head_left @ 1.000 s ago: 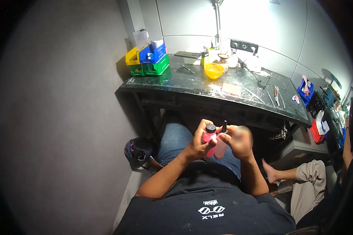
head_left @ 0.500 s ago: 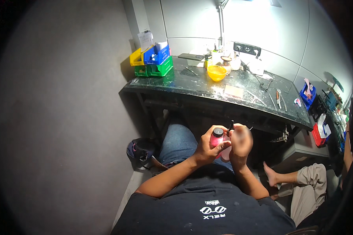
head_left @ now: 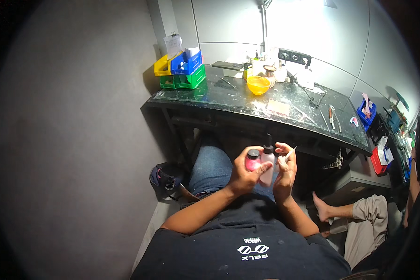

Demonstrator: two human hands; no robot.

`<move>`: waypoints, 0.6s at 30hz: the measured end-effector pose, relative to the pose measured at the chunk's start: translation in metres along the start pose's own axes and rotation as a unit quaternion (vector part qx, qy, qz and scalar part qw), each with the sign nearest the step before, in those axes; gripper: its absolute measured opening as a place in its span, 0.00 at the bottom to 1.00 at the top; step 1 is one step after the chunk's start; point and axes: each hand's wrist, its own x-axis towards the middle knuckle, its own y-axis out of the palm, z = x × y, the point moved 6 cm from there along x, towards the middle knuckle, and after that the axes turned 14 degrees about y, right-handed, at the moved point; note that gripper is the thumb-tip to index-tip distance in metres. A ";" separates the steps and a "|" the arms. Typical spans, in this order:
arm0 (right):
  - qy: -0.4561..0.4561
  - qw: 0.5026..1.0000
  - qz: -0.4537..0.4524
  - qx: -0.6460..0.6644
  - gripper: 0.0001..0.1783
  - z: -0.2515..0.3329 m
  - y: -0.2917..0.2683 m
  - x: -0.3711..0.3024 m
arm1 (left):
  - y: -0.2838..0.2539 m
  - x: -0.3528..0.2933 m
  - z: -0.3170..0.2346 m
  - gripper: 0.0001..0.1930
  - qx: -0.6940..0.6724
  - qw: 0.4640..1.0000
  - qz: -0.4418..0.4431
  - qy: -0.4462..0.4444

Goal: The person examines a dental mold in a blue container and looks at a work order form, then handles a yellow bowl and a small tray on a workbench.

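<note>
Over my lap, my left hand is closed round two bottles side by side. One is a small bright pink jar-like bottle with a black cap. Beside it stands a taller translucent bottle of pale pink liquid, topped by a black nozzle. Just right of that bottle is my right hand, fingers bent round a thin pale pointed tool. Its tip sticks out up and to the right; the exact kind is unclear.
Ahead is a black workbench with an orange bowl, a pinkish flat block, pliers and thin tools. Coloured bins stack at its left end. Another person's legs are at right; a dark bag lies left.
My right hand has moved off the nozzle and turned, so its fingers and the pale tool now show. The translucent bottle is more exposed. Both bottles have shifted slightly left and up.
</note>
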 end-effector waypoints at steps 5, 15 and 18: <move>0.015 0.999 0.020 -0.043 0.21 0.003 0.007 -0.004 | -0.025 0.004 0.004 0.20 0.024 0.990 -0.139 0.020; -0.048 0.989 -0.027 -0.137 0.17 -0.015 0.016 0.000 | -0.032 -0.001 0.023 0.19 -0.001 0.985 -0.173 0.020; -0.016 0.999 -0.027 -0.014 0.21 -0.031 0.020 -0.002 | -0.030 -0.004 0.025 0.23 -0.035 0.981 -0.189 0.034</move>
